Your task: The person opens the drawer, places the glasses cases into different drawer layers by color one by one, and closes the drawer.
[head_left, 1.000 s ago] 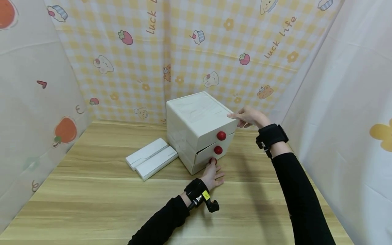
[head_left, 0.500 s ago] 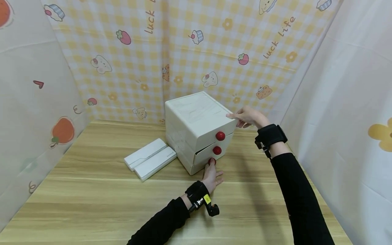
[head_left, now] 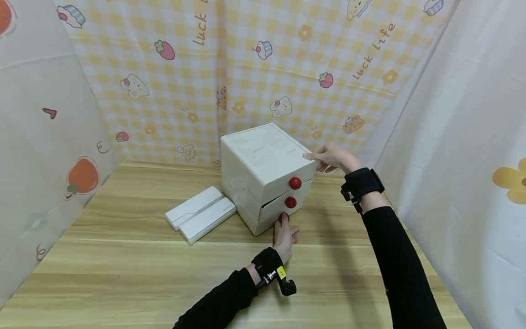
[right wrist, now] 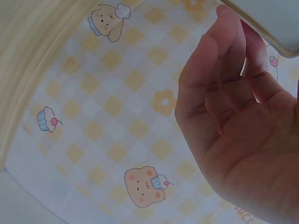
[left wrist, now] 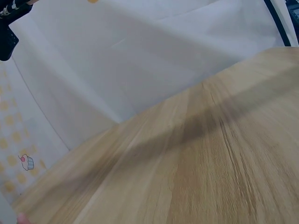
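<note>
Three red knobs [head_left: 291, 202], head view only, left grip [head_left: 283, 238] at lowest.

Wood-grain table [head_left: 135, 283], pale tan, streaked left to right. Flat white case [head_left: 207, 222], left of centre, lying aslant; stepped top, small dark lettering on right part. Far side: yellow-and-white checked cloth [head_left: 279, 61], printed with strawberries, cupcakes, "luck life". Left: white cloth [head_left: 33, 87], orange fruit print [head_left: 83, 175], small red heart [head_left: 49, 113]. Right: white cloth, yellow flower print [head_left: 509, 184].
</note>
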The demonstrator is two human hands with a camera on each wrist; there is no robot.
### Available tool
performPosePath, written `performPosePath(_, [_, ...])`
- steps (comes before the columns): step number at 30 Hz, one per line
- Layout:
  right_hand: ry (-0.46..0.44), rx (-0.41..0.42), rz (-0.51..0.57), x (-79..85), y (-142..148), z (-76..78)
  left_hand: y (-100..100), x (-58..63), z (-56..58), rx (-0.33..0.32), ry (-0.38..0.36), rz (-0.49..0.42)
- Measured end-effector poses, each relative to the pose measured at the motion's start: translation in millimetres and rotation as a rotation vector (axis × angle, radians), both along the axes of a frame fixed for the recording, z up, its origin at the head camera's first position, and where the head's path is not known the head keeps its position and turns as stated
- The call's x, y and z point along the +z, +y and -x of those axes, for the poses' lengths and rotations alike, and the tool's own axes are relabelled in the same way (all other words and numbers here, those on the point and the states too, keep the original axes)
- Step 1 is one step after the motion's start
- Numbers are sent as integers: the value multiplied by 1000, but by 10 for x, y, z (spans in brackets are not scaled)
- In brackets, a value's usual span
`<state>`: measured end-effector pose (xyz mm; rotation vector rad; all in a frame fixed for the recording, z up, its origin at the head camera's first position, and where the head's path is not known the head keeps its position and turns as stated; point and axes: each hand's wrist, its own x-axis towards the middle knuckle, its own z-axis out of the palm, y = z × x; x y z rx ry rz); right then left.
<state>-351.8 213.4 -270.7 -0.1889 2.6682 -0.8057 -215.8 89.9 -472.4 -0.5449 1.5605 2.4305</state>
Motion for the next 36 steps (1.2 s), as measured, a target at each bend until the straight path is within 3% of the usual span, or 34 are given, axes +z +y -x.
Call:
performPosePath(12, [-9,-17,-2,-29,1,13,31,-124,-8,45,64,-43])
performPosePath(16, [-8,-5,4,-33,1,14,55,-138,-47,60,87,-18])
performPosePath(23, [-13,-11,22,-38,-9,16,212,-145,-237,12,84,1])
performPosePath(36, [-20,-25,19,-30,-14,-11,367,-32,-549,-33,34,21])
